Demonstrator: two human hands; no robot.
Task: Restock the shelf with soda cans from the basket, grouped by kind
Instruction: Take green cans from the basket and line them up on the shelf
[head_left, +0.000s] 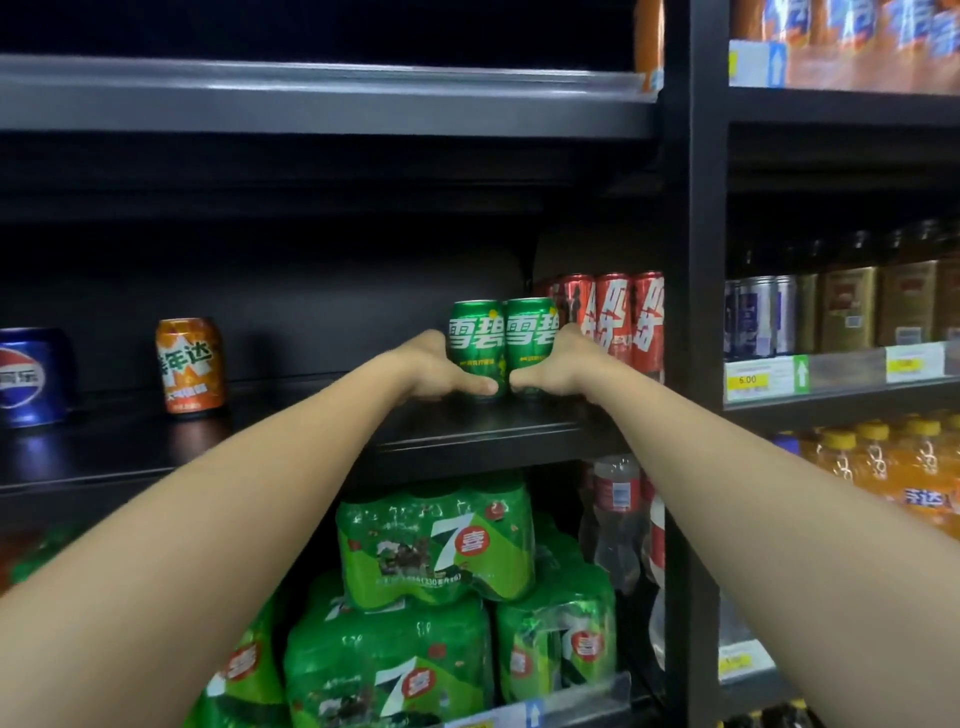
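Two green aluminium soda cans, one (475, 348) touching the other (530, 343), are stood mid-frame on the black metal shelf (467, 431), just beside tall red cans (613, 317). The left hand (441, 371) is wrapped around the left can, the right hand (556, 371) around the right one. If pushed rightwards, the red cans could be knocked; the front edge is near, so a slip could drop either can.
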